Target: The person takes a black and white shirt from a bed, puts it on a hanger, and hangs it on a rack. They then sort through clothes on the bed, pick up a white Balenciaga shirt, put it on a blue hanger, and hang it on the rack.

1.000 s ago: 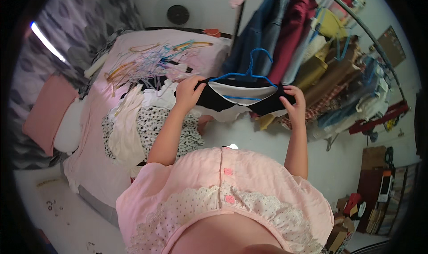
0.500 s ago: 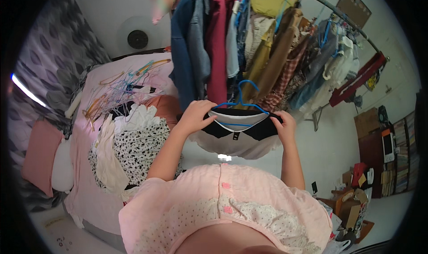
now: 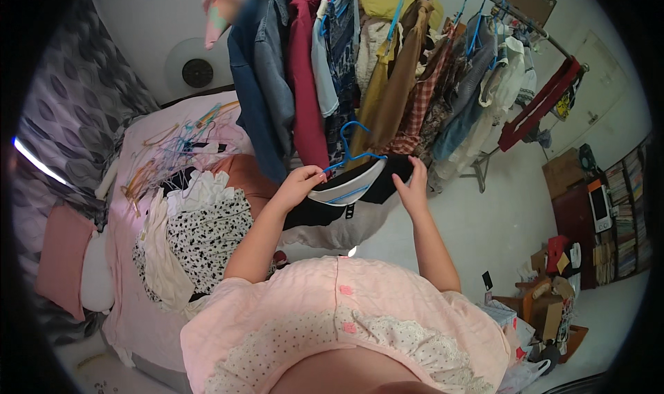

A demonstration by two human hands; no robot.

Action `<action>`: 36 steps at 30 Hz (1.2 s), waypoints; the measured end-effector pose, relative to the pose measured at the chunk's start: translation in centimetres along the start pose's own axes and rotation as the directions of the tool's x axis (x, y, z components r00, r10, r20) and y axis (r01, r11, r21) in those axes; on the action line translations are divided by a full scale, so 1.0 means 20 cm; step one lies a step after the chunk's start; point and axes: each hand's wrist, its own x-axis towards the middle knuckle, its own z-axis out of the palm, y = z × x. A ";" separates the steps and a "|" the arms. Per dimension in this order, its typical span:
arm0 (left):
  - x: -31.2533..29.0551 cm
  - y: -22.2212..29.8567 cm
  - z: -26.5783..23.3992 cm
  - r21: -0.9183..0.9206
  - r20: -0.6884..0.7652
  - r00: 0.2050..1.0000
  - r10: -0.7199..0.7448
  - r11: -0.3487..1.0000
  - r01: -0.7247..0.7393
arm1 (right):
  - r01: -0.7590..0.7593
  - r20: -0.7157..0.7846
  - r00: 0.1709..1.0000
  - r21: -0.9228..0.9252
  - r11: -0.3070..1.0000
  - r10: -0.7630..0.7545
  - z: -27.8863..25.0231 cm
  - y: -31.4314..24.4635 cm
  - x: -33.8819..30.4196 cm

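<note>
A top with a black yoke (image 3: 380,190), a white-edged neckline and a pale grey lower part hangs on a blue hanger (image 3: 349,146) before my chest. My left hand (image 3: 299,191) is closed on its left shoulder, pinching fabric and hanger near the neckline. At the opposite shoulder, my right hand (image 3: 412,190) has thumb and fingers apart beside the black fabric; the fingertips are at its edge. The garment tilts, its right shoulder higher than the left. The hanger's hook points up, in front of the hanging clothes.
Clothes, including a maroon garment (image 3: 308,76), hang from a metal rail (image 3: 512,10) ahead. On the left, a bed with a pink sheet (image 3: 128,269) bears loose hangers (image 3: 183,142) and a clothes pile (image 3: 207,235). Boxes (image 3: 553,318) and a bookshelf (image 3: 619,221) stand at right.
The top has tilted and turned, its right shoulder rising. My right hand has moved slightly left and up, and its grip has loosened. The view has shifted rightward.
</note>
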 end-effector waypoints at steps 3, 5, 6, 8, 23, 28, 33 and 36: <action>-0.02 -0.08 -0.01 -0.117 -0.114 0.993 -0.017 0.993 0.004 | -0.184 0.192 0.970 0.190 0.964 0.147 0.11 0.03 -0.08; -0.04 -0.12 -0.03 -0.202 -0.158 0.985 -0.064 0.979 0.031 | -0.229 0.323 0.934 0.212 0.950 0.153 0.15 0.05 -0.13; -0.05 -0.13 -0.04 -0.288 -0.190 0.975 -0.113 0.956 0.055 | -0.292 0.378 0.906 0.237 0.927 0.189 0.15 0.00 -0.14; -0.06 -0.13 -0.03 -0.331 -0.227 0.967 -0.114 0.943 0.034 | -0.355 0.437 0.873 0.261 0.898 0.218 0.19 -0.04 -0.14; 0.19 -0.02 0.24 -0.264 -0.062 0.997 -0.051 0.964 0.033 | -0.481 0.691 0.723 0.514 0.711 -0.010 0.16 -0.45 -0.13; 0.26 0.00 0.31 -0.366 -0.011 1.000 -0.005 0.931 0.001 | -0.338 0.606 0.795 0.413 0.846 0.021 0.11 -0.35 -0.18; 0.33 0.05 0.38 -0.353 0.019 0.998 -0.068 0.933 0.070 | -0.437 0.595 0.794 0.417 0.797 0.124 0.05 -0.33 -0.17; 0.36 0.06 0.37 -0.420 0.038 0.996 -0.078 0.903 0.086 | -0.294 0.512 0.858 0.409 0.864 0.050 0.07 -0.24 -0.20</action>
